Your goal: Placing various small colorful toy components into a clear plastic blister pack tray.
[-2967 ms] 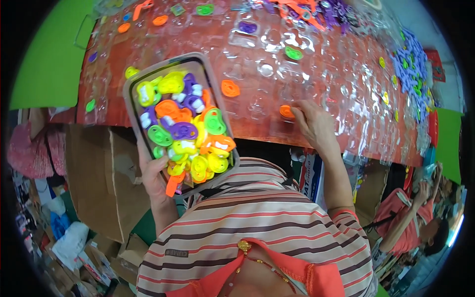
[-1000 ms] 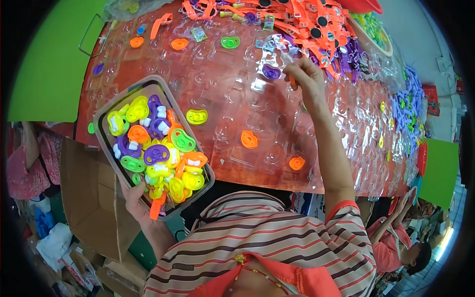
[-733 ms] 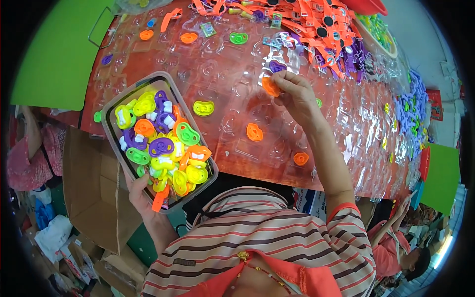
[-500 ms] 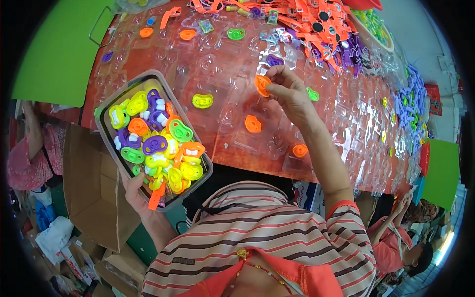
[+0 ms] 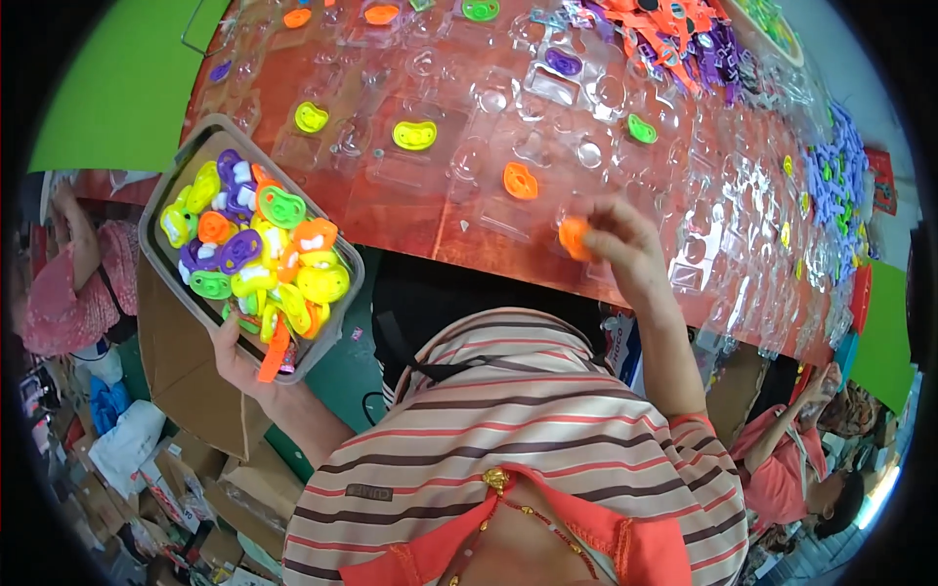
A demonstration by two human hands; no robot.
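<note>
We see a small orange plastic piece (image 5: pixel 574 237) pinched in the fingertips of the right hand (image 5: pixel 625 249), low over the near edge of the red table (image 5: pixel 410 210), which is covered with clear plastic blister trays (image 5: pixel 547 146). The piece sits right at one of the clear pockets near the table edge; we cannot tell whether it already touches the pocket. The right hand is closed around it, thumb and fingers curled.

The left hand (image 5: pixel 239 356) grips a grey tray (image 5: pixel 161 220) from below, at its lower corner, and holds it tilted just off the table's left edge. The tray is heaped with small plastic pieces (image 5: pixel 259 259) in yellow, green, purple and orange, and one orange piece (image 5: pixel 276 352) hangs over the tray's near rim beside the thumb.

On the blister trays near the right hand, another orange piece (image 5: pixel 521 181) lies in a pocket, just up and to the left. Further left lie two yellow pieces (image 5: pixel 414 134), near each other. A green piece (image 5: pixel 642 129) and a purple piece (image 5: pixel 564 62) lie further back. At the far edge there is a pile of orange and purple parts (image 5: pixel 674 34), and a heap of purple parts (image 5: pixel 831 176) runs along the right side.

We wear a striped shirt (image 5: pixel 508 439). Another person in a pink top (image 5: pixel 78 283) is at the left, and one more in a red top (image 5: pixel 791 459) at the lower right.
</note>
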